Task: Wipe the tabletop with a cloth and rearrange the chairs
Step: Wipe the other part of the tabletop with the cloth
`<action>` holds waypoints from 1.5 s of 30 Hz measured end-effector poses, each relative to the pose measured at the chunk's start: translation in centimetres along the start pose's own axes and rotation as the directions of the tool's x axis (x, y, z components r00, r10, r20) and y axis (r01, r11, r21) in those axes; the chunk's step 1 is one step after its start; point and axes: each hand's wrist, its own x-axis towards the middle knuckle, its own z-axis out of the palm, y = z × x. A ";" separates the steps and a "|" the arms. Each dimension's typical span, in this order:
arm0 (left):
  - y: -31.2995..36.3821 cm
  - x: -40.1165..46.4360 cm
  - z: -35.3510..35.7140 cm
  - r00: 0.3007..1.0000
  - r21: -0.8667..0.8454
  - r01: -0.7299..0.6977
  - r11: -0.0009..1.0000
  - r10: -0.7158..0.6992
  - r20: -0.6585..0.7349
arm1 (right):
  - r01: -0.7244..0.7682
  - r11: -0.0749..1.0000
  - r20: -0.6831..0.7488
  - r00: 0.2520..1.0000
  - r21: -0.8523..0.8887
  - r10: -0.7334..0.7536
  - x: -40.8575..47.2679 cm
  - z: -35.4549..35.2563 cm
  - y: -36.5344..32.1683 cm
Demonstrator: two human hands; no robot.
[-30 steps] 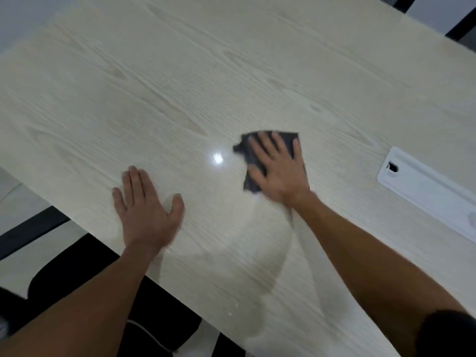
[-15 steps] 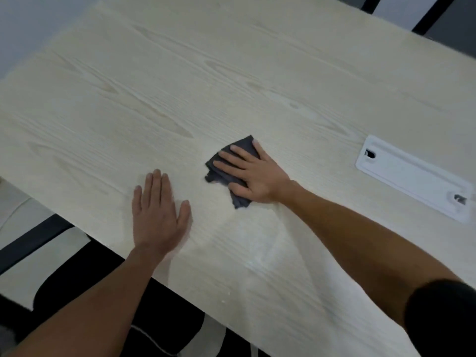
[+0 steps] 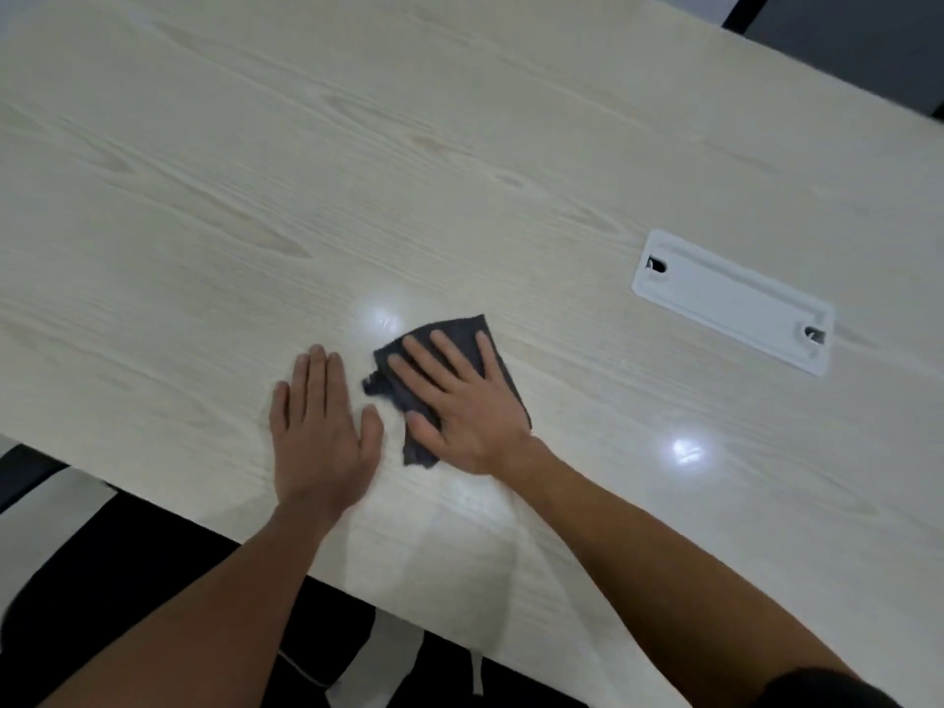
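A dark grey cloth (image 3: 462,333) lies flat on the pale wood-grain tabletop (image 3: 255,171). My right hand (image 3: 462,403) presses down on the cloth with fingers spread, covering most of it. My left hand (image 3: 322,431) rests flat on the bare tabletop just left of the cloth, fingers together, holding nothing. A damp streak shows on the wood below my right wrist. A dark chair seat (image 3: 102,569) sits under the table's near edge at lower left.
A white rectangular cable cover (image 3: 730,301) is set into the tabletop at the right. The table's near edge runs diagonally from the left down to the bottom right. Dark frames (image 3: 740,12) stand beyond the far right corner.
My right hand has slid the cloth left and toward me, ending close beside my left hand. The left hand stays flat on the table.
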 end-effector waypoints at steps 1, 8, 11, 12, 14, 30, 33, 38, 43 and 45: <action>0.0 -0.1 0.0 1.000 -0.002 -0.002 1.000 0.002 0.004 | 0.123 0.992 0.031 0.992 -0.013 -0.123 -0.6 0.2 0.7; 0.3 0.1 0.2 1.000 -0.004 0.012 1.000 -0.012 0.001 | -0.410 0.910 -0.048 0.909 0.063 0.413 3.9 -2.9 13.4; 0.1 0.2 0.2 1.000 -0.005 0.020 1.000 -0.020 0.001 | -0.646 0.746 -0.045 0.750 0.161 0.659 3.6 -2.9 11.7; 0.2 0.2 0.2 1.000 -0.008 0.022 1.000 -0.022 0.000 | -0.644 0.750 -0.059 0.751 0.148 0.657 2.9 -2.5 9.6; 0.3 0.1 0.2 1.000 -0.003 0.024 1.000 -0.024 -0.010 | -0.469 0.879 -0.069 0.878 0.087 0.475 0.2 -1.0 5.4; 0.7 0.0 0.2 0.999 -0.036 0.023 0.999 -0.024 -0.031 | -0.873 0.404 -0.037 0.410 0.272 0.911 -4.1 -1.9 10.7; 0.9 0.0 0.2 0.999 -0.060 0.017 0.998 -0.020 -0.046 | -0.695 0.688 -0.091 0.687 0.210 0.721 0.3 -1.1 6.3; -0.5 0.3 0.3 0.997 -0.248 0.019 0.968 -0.038 -0.070 | -0.183 0.981 -0.067 0.980 0.063 0.187 -5.7 1.7 -4.4; -2.9 0.2 -1.5 0.999 -0.354 -0.023 0.935 0.031 0.016 | -0.013 1.000 -0.016 1.000 -0.008 0.013 -16.5 2.0 -0.9; -3.9 -0.1 -2.0 0.998 -0.283 -0.064 0.957 0.066 -0.002 | -0.304 0.953 -0.044 0.952 0.001 0.304 -15.1 0.8 3.1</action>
